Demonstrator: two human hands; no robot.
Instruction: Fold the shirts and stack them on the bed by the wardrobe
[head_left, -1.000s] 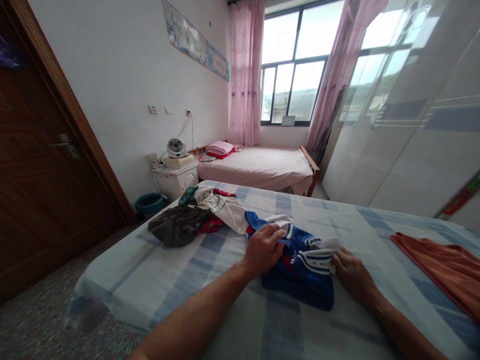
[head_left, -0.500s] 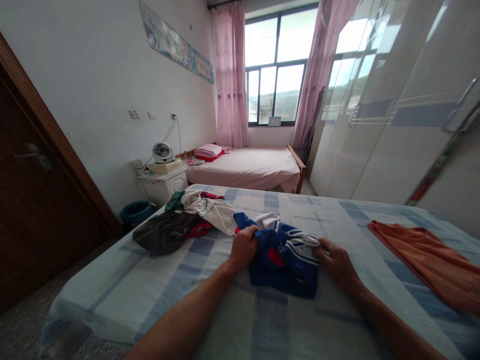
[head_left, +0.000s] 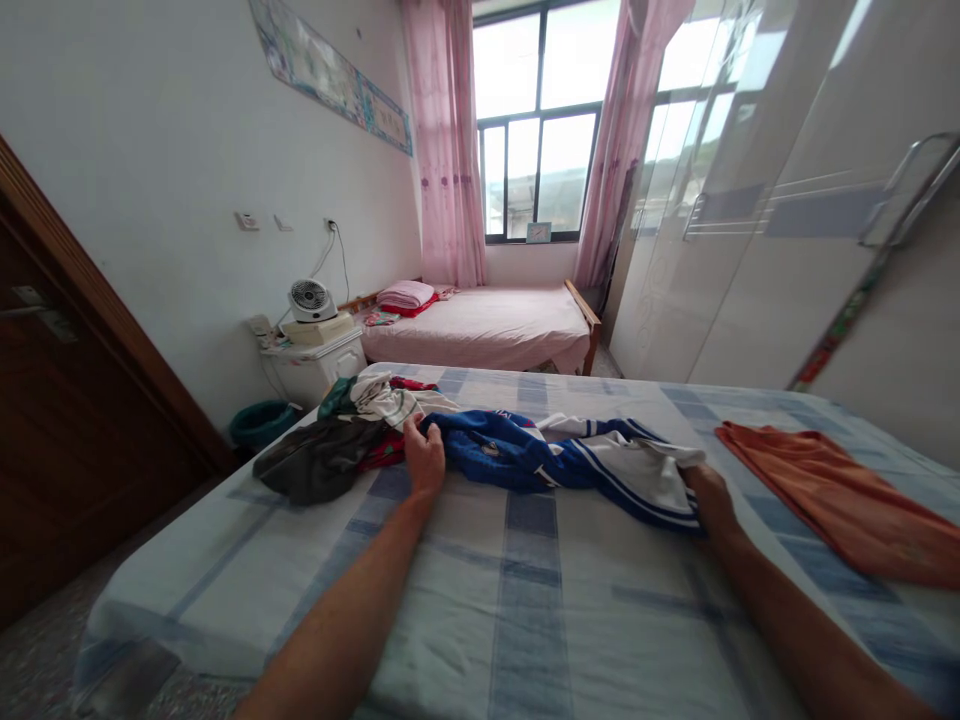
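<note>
A person's left hand [head_left: 424, 458] and right hand [head_left: 707, 495] grip opposite ends of a blue-and-white garment [head_left: 555, 460], which lies stretched crosswise on a bed with a blue-checked sheet [head_left: 517, 600]. The left hand is closed on the blue end of the cloth, fingers curled around it; the right hand is closed on the white striped end, its fingers mostly hidden under the fabric. Both forearms reach forward from the bottom of the view.

Just beyond the left hand sits a heap of unfolded clothes [head_left: 352, 430], with a dark grey piece [head_left: 311, 462] at its near edge and white, green and red pieces piled behind, the red one touching the blue garment's end. An orange garment [head_left: 825, 490] lies flat on the sheet, well apart, to the right of the right hand.

Across the room stands a second bed with pink bedding [head_left: 480, 325], a small fan [head_left: 310, 298] on a white bedside cabinet [head_left: 315, 365], a teal bin [head_left: 259, 424] on the floor beside it, pink curtains [head_left: 446, 150] at the window, and a glossy white wardrobe [head_left: 750, 220] on the right.
</note>
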